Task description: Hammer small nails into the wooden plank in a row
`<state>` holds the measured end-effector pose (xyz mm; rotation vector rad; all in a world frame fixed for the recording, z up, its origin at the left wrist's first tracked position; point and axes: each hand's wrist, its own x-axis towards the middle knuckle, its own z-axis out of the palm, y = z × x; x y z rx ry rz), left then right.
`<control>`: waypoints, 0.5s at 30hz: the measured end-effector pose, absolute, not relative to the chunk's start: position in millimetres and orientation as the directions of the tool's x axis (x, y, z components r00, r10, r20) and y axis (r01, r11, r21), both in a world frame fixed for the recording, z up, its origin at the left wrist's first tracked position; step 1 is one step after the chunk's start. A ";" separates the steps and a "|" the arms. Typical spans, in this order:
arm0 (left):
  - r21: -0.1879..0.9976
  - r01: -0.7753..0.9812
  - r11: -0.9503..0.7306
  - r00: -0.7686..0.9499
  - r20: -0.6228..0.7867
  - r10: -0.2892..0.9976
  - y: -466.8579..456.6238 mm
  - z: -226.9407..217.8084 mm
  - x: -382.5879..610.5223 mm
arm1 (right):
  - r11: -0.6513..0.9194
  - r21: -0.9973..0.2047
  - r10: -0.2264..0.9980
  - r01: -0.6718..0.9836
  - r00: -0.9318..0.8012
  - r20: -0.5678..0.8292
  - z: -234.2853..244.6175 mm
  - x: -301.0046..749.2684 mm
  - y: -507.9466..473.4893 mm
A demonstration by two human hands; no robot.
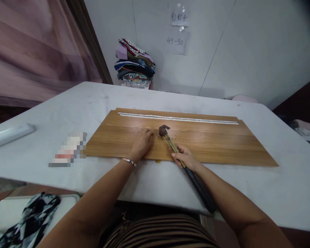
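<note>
My right hand (184,157) is wrapped round the handle of a claw hammer (173,145), partway up towards the head. The rusty hammer head lies over a wooden board (217,144), close to the fingers of my left hand (142,142). Resting on the board, my left hand has its fingers curled together; anything pinched in them is hidden. A row of small dark dots (181,139), nail heads or holes, runs rightwards from near the hammer head. Two pale marked strips (175,119) lie along the board's far side.
The board lies on a white-covered table (248,193). A blurred-out package (68,148) sits left of the board, and a white roll (11,135) lies farther left. Folded cloths (135,65) are stacked by the wall behind. Patterned fabric (38,213) lies at lower left.
</note>
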<state>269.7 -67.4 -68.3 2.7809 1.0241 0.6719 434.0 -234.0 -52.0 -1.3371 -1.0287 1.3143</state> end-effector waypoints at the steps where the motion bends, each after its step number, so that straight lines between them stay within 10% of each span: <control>1: 0.243 0.593 -0.768 0.677 0.367 0.638 -67.6 -68.1 269.6 | -0.179 -0.982 0.981 -0.057 0.065 -0.182 -52.1 434.2 -234.0; 15: 0.246 0.596 -0.764 0.671 0.370 0.643 -67.1 -69.4 270.0 | -0.179 -0.982 0.980 -0.061 0.073 -0.183 -50.3 433.6 -234.5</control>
